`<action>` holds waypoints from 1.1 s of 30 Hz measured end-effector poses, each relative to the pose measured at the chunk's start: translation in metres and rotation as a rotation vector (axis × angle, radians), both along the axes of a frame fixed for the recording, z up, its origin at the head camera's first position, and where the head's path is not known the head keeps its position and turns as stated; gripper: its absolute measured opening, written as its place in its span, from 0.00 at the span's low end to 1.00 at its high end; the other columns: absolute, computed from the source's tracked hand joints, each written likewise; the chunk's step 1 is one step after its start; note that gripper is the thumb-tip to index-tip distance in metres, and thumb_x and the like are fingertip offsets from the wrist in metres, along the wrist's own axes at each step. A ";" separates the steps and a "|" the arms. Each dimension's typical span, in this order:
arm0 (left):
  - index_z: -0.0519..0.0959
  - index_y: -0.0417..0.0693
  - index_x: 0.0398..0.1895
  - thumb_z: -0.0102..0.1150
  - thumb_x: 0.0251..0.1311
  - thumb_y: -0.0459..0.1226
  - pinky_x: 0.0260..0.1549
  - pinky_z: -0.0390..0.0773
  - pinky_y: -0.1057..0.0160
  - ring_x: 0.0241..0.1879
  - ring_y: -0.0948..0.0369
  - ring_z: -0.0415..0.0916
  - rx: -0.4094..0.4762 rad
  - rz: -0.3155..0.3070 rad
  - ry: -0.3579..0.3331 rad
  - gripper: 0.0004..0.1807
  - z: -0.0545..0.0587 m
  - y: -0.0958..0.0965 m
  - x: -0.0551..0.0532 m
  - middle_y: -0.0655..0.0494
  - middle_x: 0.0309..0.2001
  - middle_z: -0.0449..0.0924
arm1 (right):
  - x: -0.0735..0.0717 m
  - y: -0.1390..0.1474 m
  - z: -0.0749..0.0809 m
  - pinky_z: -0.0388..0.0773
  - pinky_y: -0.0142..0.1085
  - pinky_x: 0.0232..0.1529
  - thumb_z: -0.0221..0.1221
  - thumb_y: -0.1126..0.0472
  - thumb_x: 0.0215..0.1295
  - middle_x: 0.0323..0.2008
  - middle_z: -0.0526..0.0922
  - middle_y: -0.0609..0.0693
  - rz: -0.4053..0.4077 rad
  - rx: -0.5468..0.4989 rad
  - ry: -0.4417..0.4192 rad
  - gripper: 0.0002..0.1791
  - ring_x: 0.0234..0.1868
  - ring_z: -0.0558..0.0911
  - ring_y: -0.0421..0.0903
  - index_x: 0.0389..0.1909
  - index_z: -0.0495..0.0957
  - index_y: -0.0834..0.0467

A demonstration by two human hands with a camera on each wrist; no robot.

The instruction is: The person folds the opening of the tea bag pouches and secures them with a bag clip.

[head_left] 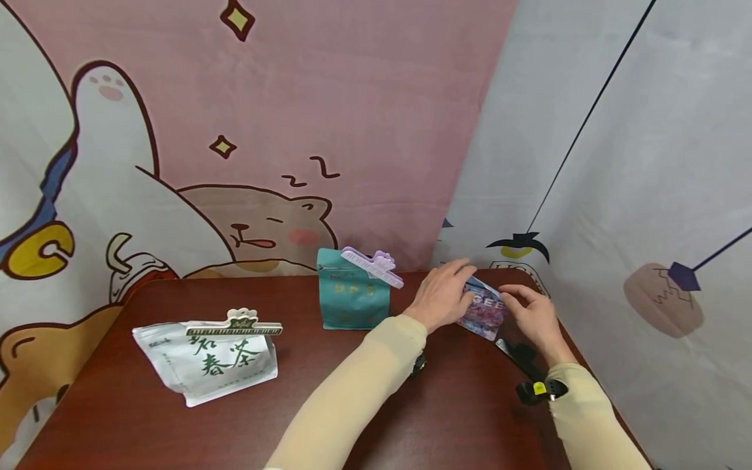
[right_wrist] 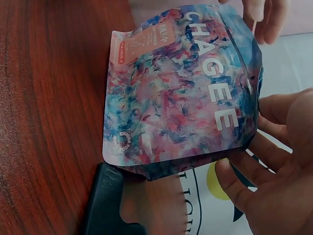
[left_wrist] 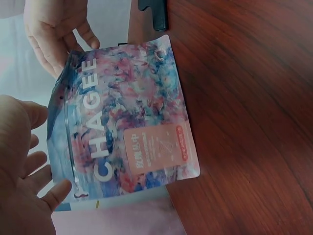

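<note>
Desk (head_left: 364, 418): dark red-brown wood grain, pushed into a corner of printed cartoon backdrops. It carries everything we list below.

White bag (head_left: 205, 359): lies at the left of the desk, leaning back, green characters on its face. A cream clip (head_left: 235, 325) runs along its top edge, which we judge keeps the mouth closed.

Teal bag (head_left: 354, 297): stands upright near the back edge, about the middle of the desk. A lilac clip (head_left: 373, 265) bites its top at a slant, likely for the same reason.

Pouch (left_wrist: 124, 120): a pink-and-blue marbled pouch lettered CHAGEE, standing on its base at the back right of the desk, well apart from the other two bags and unclipped. We hold it between both hands, one at each upper corner, which we judge steadies it and keeps its top edge within reach.

Left hand (head_left: 440, 295): at the pouch's left top corner, fingers loosely bent, fingertips (left_wrist: 54, 193) touching the edge; the palm is not closed round it.

Right hand (head_left: 531, 316): at the opposite top corner, fingers (right_wrist: 274, 161) spread and lightly curved against the pouch's side, cradling rather than pinching.

Black clip (right_wrist: 105, 200): lies flat on the desk just beside the pouch's base on the right, unused, near the right hand.
</note>
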State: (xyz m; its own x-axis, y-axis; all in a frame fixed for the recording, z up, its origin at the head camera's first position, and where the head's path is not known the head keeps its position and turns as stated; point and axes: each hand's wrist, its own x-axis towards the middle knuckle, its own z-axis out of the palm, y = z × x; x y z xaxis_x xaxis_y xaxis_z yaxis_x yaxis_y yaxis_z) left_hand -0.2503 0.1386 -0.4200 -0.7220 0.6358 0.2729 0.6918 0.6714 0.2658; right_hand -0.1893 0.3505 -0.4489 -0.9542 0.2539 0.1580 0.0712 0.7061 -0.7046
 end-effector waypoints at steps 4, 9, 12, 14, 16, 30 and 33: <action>0.69 0.55 0.75 0.53 0.76 0.48 0.71 0.65 0.55 0.74 0.60 0.64 -0.007 -0.007 -0.014 0.27 0.001 0.005 -0.002 0.57 0.75 0.67 | -0.001 -0.002 -0.002 0.73 0.43 0.44 0.55 0.53 0.80 0.57 0.82 0.67 0.035 0.029 0.014 0.20 0.50 0.80 0.59 0.60 0.81 0.62; 0.73 0.56 0.73 0.51 0.77 0.48 0.70 0.66 0.57 0.73 0.61 0.65 -0.009 -0.002 -0.013 0.24 0.002 0.008 -0.003 0.59 0.73 0.70 | -0.003 -0.005 -0.004 0.75 0.50 0.47 0.54 0.58 0.80 0.58 0.81 0.68 0.072 0.070 0.033 0.18 0.51 0.80 0.62 0.60 0.80 0.64; 0.74 0.56 0.71 0.51 0.78 0.48 0.70 0.66 0.57 0.72 0.61 0.67 -0.003 0.004 -0.018 0.23 0.002 0.008 -0.004 0.60 0.71 0.73 | -0.003 -0.006 -0.007 0.76 0.52 0.47 0.55 0.61 0.79 0.57 0.81 0.67 0.086 0.099 0.048 0.16 0.49 0.81 0.62 0.58 0.81 0.65; 0.74 0.56 0.71 0.51 0.78 0.48 0.70 0.67 0.58 0.71 0.61 0.68 -0.005 0.006 -0.026 0.23 0.003 0.009 -0.004 0.61 0.70 0.74 | -0.003 -0.008 -0.008 0.78 0.51 0.46 0.56 0.62 0.78 0.57 0.81 0.67 0.090 0.115 0.058 0.15 0.48 0.81 0.61 0.57 0.81 0.65; 0.75 0.56 0.71 0.51 0.78 0.48 0.69 0.68 0.58 0.70 0.61 0.69 -0.016 0.007 -0.022 0.22 0.003 0.009 -0.005 0.61 0.69 0.75 | -0.003 -0.009 -0.009 0.79 0.52 0.44 0.57 0.63 0.78 0.56 0.82 0.67 0.092 0.128 0.073 0.13 0.46 0.82 0.60 0.56 0.81 0.65; 0.84 0.62 0.59 0.54 0.76 0.50 0.52 0.71 0.62 0.54 0.63 0.76 -0.130 0.070 0.046 0.16 0.003 0.016 -0.008 0.65 0.55 0.82 | -0.007 -0.017 -0.029 0.78 0.50 0.41 0.62 0.67 0.72 0.45 0.86 0.59 0.046 0.171 0.265 0.04 0.40 0.83 0.55 0.44 0.83 0.62; 0.85 0.65 0.53 0.54 0.76 0.50 0.48 0.70 0.63 0.50 0.63 0.75 -0.144 0.088 0.053 0.13 0.001 0.018 -0.008 0.67 0.49 0.82 | -0.007 -0.019 -0.031 0.77 0.44 0.38 0.62 0.68 0.71 0.43 0.85 0.58 0.054 0.175 0.286 0.03 0.38 0.81 0.52 0.43 0.82 0.62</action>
